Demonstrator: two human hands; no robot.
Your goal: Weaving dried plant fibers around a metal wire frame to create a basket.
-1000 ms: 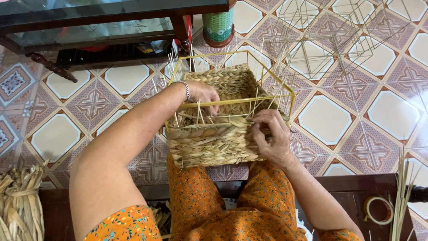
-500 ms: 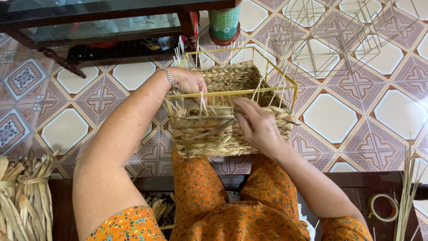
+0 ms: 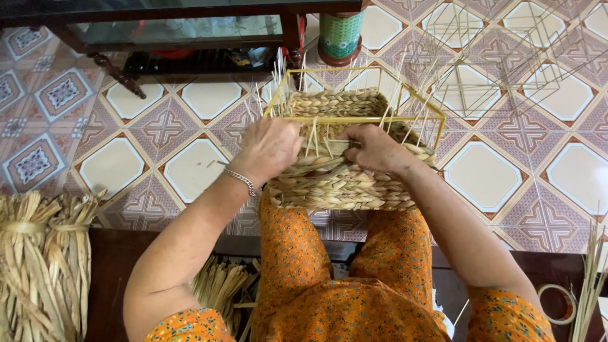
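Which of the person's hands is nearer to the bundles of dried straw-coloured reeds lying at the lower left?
Left. The left hand grips the woven basket on the side toward the reed bundles; the right hand sits farther along the basket's front wall, away from them.

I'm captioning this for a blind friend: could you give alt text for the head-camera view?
Seen from above, a person's left hand and right hand press on the near wall of a half-woven straw basket on a yellow wire frame, resting on their knees. Bundled dried straw lies at left.
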